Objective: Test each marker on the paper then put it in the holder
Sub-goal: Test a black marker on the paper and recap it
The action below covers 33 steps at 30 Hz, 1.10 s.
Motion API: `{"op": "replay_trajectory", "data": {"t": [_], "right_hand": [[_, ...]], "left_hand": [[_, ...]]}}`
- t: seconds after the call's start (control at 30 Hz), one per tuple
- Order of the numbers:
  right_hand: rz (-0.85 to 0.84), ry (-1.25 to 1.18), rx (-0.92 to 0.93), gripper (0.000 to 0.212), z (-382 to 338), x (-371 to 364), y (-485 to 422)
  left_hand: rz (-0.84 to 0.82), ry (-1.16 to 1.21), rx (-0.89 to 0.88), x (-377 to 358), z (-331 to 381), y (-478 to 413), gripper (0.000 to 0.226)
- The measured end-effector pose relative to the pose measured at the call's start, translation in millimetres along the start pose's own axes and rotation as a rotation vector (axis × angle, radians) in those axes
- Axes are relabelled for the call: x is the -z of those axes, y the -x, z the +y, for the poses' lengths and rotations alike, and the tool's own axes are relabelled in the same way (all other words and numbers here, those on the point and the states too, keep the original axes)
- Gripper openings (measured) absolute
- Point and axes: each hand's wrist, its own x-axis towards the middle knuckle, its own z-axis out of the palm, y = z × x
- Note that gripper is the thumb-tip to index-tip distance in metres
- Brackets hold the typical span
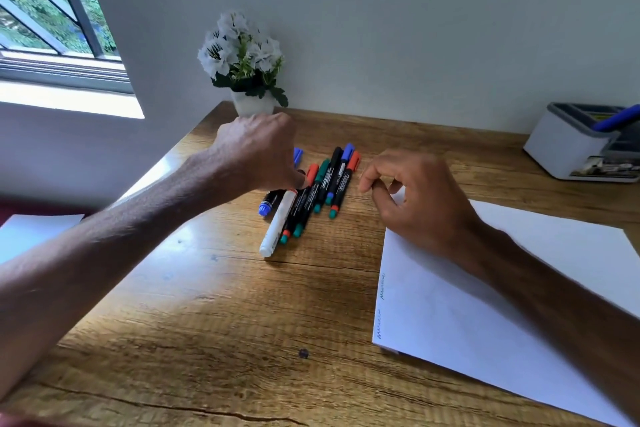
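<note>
Left hand (258,149) reaches down into the marker pile (311,191), its fingers hidden; right hand (415,198) hovers over the paper (485,305), fingers loosely curled, empty.

a plain pale wall (415,28) runs behind a wooden desk (214,305) with strong grain and a long crack near its front edge. a window (52,10) with dark bars sits at the left, green leaves outside, daylight glaring on its sill and on the desk's left side. a white-flowered plant (242,52) in a white pot stands against the wall.
</note>
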Motion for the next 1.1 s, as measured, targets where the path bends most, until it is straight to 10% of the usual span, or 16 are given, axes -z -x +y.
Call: {"op": "replay_trajectory", "data": {"t": [0.7,1.1], "right_hand": [[-0.006,-0.021,-0.013,0.019,-6.8,1.3,0.4],[0.009,-0.428,-0.295,0.025,-24.4,9.5,-4.3]], "left_hand": [[-0.188,0.181,0.024,33.3,-1.4,5.0,0.031],[-0.391,1.060,-0.045,35.8,7.3,10.4,0.052]]}}
